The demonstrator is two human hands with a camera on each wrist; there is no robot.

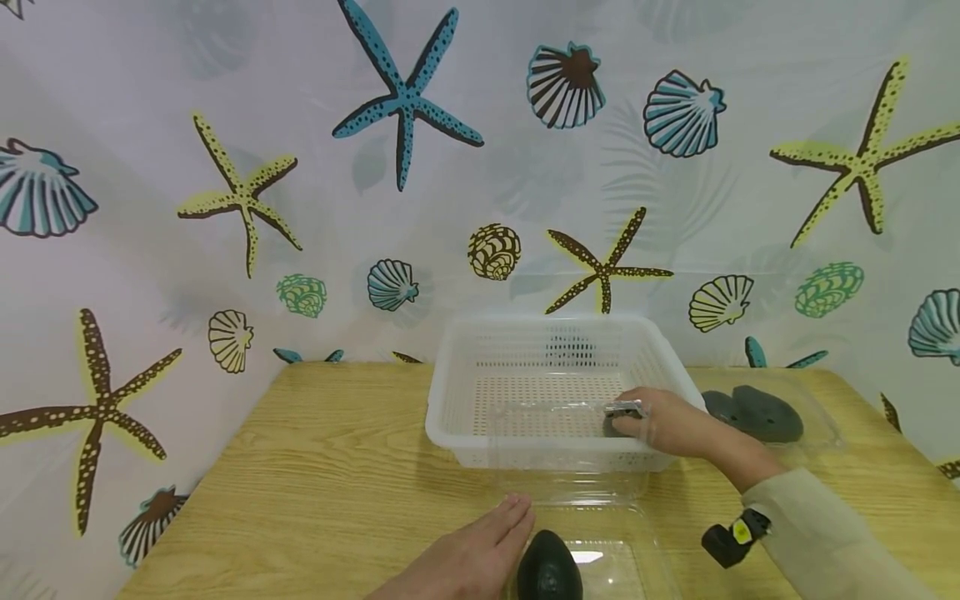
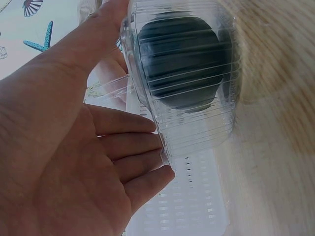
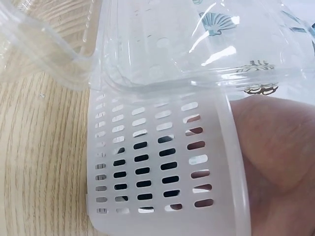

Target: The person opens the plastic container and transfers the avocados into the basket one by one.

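A clear plastic hinged box (image 1: 647, 546) stands at the front with its lid (image 1: 566, 485) raised against the basket. Inside lies a smooth dark oval, stone-like object (image 1: 551, 568), also visible through the box's ribbed wall in the left wrist view. My left hand (image 1: 480, 542) has its fingers extended, fingertips touching the box's rim. Reaching over the white basket's (image 1: 442, 417) front right, my right hand (image 1: 671, 421) grips a dark rounded object (image 1: 619, 418), partly hidden by fingers and lid. In the right wrist view, dark shapes (image 3: 142, 172) show through the basket's slots.
Behind the right forearm, a second clear box (image 1: 825, 417) holds dark grey, flat rounded objects (image 1: 761, 415). The wood-grain table (image 1: 330, 467) reaches back to a cloth (image 1: 487, 167) printed with starfish and shells.
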